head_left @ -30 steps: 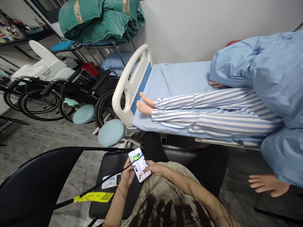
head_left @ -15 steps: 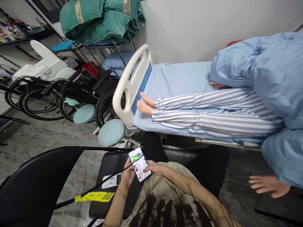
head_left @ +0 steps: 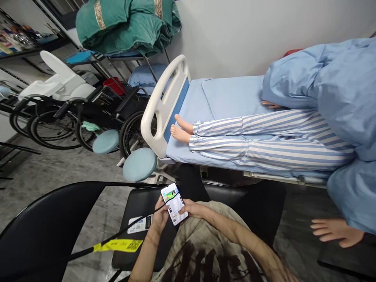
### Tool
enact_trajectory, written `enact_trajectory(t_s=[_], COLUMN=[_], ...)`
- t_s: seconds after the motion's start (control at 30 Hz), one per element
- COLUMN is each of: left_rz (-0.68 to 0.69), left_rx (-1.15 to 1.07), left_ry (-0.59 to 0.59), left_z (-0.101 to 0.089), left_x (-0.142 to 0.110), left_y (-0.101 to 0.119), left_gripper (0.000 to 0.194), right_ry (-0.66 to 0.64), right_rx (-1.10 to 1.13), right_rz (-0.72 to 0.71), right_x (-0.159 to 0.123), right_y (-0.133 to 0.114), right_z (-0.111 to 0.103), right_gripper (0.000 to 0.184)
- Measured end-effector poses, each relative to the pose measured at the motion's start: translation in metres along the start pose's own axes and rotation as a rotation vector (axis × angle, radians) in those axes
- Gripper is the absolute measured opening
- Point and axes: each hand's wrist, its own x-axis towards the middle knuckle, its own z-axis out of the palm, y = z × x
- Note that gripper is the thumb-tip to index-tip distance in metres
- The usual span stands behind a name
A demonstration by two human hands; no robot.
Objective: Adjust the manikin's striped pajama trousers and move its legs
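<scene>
A smartphone with a lit screen is held upright, slightly tilted, in front of my torso. My left hand is wrapped round its left edge. My right hand grips the lower right edge, its thumb over the screen. A thin black cable crosses in front of the phone and bears a yellow tag with a printed code. On the black chair seat beside my left forearm lies a white and black card-like item; its kind is unclear.
A bed with a pale footboard holds a figure in striped trousers and loose blue cloth; one hand hangs over the near side. Round stools, wheelchairs and a rack with green bedding stand left.
The whole view has shifted slightly, with the surroundings a little further right. Both hands keep their hold on the smartphone, and its screen looks about the same.
</scene>
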Motion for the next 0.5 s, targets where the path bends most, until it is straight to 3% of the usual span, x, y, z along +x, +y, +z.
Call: enact_trajectory(t_s=[0.3, 0.5], left_rz=[0.0, 0.061], left_rx=[0.031, 0.304], left_ry=[0.013, 0.141], left_z=[0.006, 0.005], left_x=[0.003, 0.007], left_y=[0.002, -0.014], left_gripper=[0.064, 0.063], right_ry=[0.034, 0.077], right_rx=[-0.003, -0.062], right_rz=[-0.028, -0.039], right_x=[-0.007, -0.008], right_y=[-0.011, -0.015], right_z=[0.01, 0.016], right_gripper=[0.04, 0.037])
